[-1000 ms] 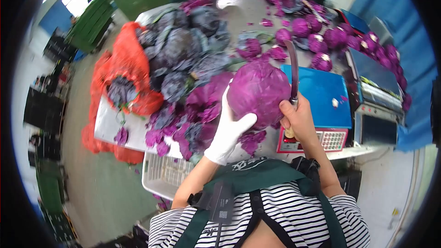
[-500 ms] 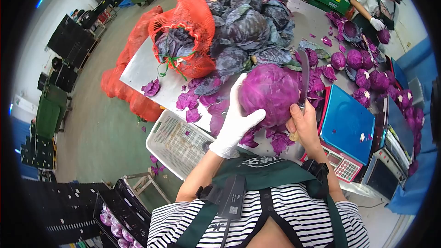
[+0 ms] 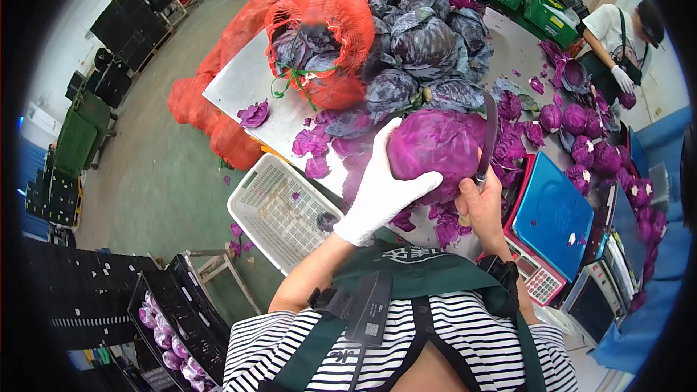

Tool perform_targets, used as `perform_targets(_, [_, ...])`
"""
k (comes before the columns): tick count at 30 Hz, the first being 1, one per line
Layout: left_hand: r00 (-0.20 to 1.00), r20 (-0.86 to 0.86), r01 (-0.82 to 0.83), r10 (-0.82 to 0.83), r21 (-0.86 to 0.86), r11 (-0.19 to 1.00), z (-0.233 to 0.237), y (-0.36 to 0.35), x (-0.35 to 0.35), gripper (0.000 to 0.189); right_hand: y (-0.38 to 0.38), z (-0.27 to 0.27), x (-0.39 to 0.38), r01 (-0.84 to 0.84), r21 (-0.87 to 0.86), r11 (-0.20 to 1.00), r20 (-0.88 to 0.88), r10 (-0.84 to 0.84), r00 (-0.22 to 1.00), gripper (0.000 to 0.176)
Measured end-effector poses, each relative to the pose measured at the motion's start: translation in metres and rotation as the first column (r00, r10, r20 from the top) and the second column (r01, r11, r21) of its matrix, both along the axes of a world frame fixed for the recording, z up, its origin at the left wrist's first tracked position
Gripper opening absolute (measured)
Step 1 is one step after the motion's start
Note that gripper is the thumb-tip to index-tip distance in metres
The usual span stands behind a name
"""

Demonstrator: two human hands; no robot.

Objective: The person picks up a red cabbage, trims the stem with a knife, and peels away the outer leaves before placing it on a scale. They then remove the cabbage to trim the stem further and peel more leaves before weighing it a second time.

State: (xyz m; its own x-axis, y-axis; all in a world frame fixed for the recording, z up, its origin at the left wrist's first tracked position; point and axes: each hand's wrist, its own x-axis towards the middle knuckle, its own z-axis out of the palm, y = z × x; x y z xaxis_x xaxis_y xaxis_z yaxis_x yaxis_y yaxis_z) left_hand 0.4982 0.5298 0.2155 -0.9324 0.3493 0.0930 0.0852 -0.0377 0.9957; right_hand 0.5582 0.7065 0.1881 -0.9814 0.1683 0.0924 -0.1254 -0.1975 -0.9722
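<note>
A large purple cabbage [image 3: 435,144] is held up in front of me, over the near edge of the metal table [image 3: 236,87]. My left hand [image 3: 385,192], in a white glove, grips its left side with the thumb across the lower front. Bare, my right hand [image 3: 481,203] is closed round the handle of a knife [image 3: 489,134]. The dark curved blade points away from me along the cabbage's right side, and the handle's end shows under the fingers. Torn purple leaves [image 3: 446,225] lie below the cabbage.
Untrimmed cabbages [image 3: 425,40] and a red mesh sack [image 3: 348,29] cover the table's far side. A white basket [image 3: 254,207] stands lower left, a blue-topped scale [image 3: 552,203] at right. Trimmed cabbages [image 3: 599,149] lie beyond it. Two co-workers, one a person in white [image 3: 602,29], stand across the table.
My view has shifted a little, so the table and sack appear farther right. Both hands keep their hold on the cabbage and knife, and the blade stays at the cabbage's right side.
</note>
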Motion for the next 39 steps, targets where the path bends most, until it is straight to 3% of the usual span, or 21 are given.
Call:
perform_targets(6, [0.996, -0.046, 0.074, -0.078, -0.081, 0.994, -0.01, -0.005, -0.008, 0.095, 0.006, -0.006, 0.0, 0.005, -0.008, 1.0, 0.085, -0.004, 0.996, 0.072])
perform_targets(10, [0.987, -0.037, 0.152, -0.154, -0.043, 0.987, -0.015, -0.006, -0.012, 0.095, 0.008, -0.007, 0.0, 0.031, -0.027, 0.999, 0.088, -0.028, 0.996, 0.072])
perform_targets(13, [0.992, -0.041, 0.111, -0.115, -0.093, 0.989, -0.015, -0.001, -0.012, 0.096, 0.006, -0.003, 0.001, 0.028, -0.005, 1.0, 0.092, -0.027, 0.995, 0.071])
perform_targets(15, [0.996, 0.004, 0.094, -0.094, 0.01, 0.996, -0.015, 0.002, -0.011, 0.098, 0.007, -0.004, 0.004, 0.007, 0.003, 1.0, 0.107, -0.007, 0.994, 0.07])
perform_targets(19, [0.996, -0.006, 0.088, -0.088, 0.004, 0.996, -0.029, 0.005, -0.013, 0.101, 0.0, -0.002, 0.004, 0.033, -0.002, 0.999, 0.09, -0.033, 0.995, 0.07])
perform_targets(22, [0.992, -0.129, -0.001, -0.001, -0.01, 1.0, -0.031, 0.008, -0.013, 0.103, -0.003, -0.003, 0.003, 0.025, -0.001, 1.0, 0.131, -0.025, 0.991, 0.073])
perform_targets(24, [1.0, -0.012, 0.014, -0.012, 0.173, 0.985, -0.02, 0.008, -0.012, 0.104, -0.007, -0.006, 0.003, 0.063, 0.032, 0.998, 0.072, -0.065, 0.995, 0.069])
perform_targets(25, [0.999, -0.053, 0.011, -0.003, 0.154, 0.988, -0.025, 0.004, -0.016, 0.101, -0.004, -0.005, 0.004, 0.066, 0.03, 0.997, 0.073, -0.068, 0.995, 0.069])
perform_targets(26, [0.993, -0.118, -0.005, 0.009, 0.034, 0.999, -0.031, -0.004, -0.02, 0.088, 0.003, -0.003, 0.006, 0.024, 0.168, 0.986, 0.055, -0.034, 0.998, 0.068])
perform_targets(27, [0.997, 0.065, 0.034, -0.049, 0.223, 0.974, -0.043, -0.009, -0.024, 0.079, 0.008, -0.001, 0.008, -0.017, 0.301, 0.953, 0.045, 0.003, 0.999, 0.067])
perform_targets(28, [0.962, 0.235, 0.032, -0.138, 0.406, 0.913, -0.043, -0.011, -0.024, 0.072, 0.013, 0.005, 0.006, -0.043, 0.284, 0.958, 0.064, 0.025, 0.998, 0.067])
perform_targets(29, [0.835, 0.513, -0.091, -0.196, 0.482, 0.871, -0.037, -0.013, -0.013, 0.064, 0.022, -0.002, -0.001, 0.005, 0.351, 0.936, -0.068, 0.02, 0.997, 0.072])
perform_targets(30, [0.834, 0.517, -0.092, -0.195, 0.477, 0.874, -0.038, -0.014, -0.013, 0.064, 0.029, -0.009, -0.009, 0.063, 0.411, 0.909, -0.201, 0.023, 0.979, 0.076])
perform_targets(31, [0.731, 0.611, -0.152, -0.305, 0.58, 0.8, -0.041, -0.014, -0.013, 0.063, 0.025, -0.006, -0.015, 0.067, 0.324, 0.944, -0.188, -0.005, 0.982, 0.082])
perform_targets(32, [0.606, 0.673, -0.231, -0.423, 0.659, 0.716, -0.044, -0.013, -0.013, 0.062, 0.021, -0.012, -0.021, -0.063, 0.13, 0.989, -0.153, 0.083, 0.985, 0.086])
perform_targets(34, [0.538, 0.707, -0.215, -0.459, 0.642, 0.736, -0.042, -0.009, -0.013, 0.062, 0.011, -0.018, -0.036, -0.23, 0.198, 0.953, -0.212, 0.27, 0.939, 0.085])
perform_targets(35, [0.617, 0.684, -0.148, -0.389, 0.587, 0.796, -0.036, -0.008, -0.01, 0.063, 0.014, -0.01, -0.022, -0.304, 0.009, 0.953, -0.039, 0.304, 0.952, 0.078])
perform_targets(36, [0.694, 0.643, -0.088, -0.322, 0.521, 0.849, -0.034, -0.007, -0.009, 0.064, 0.01, -0.014, -0.018, -0.299, 0.008, 0.954, -0.033, 0.299, 0.954, 0.078])
perform_targets(38, [0.726, 0.649, -0.135, -0.228, 0.46, 0.878, -0.045, -0.005, -0.004, 0.068, 0.002, -0.03, -0.012, -0.12, -0.248, 0.961, 0.235, 0.18, 0.955, 0.064])
perform_targets(39, [0.837, 0.541, -0.207, -0.083, 0.455, 0.866, -0.046, -0.001, 0.001, 0.068, -0.008, -0.034, -0.012, -0.069, -0.346, 0.936, 0.287, 0.176, 0.942, 0.044])
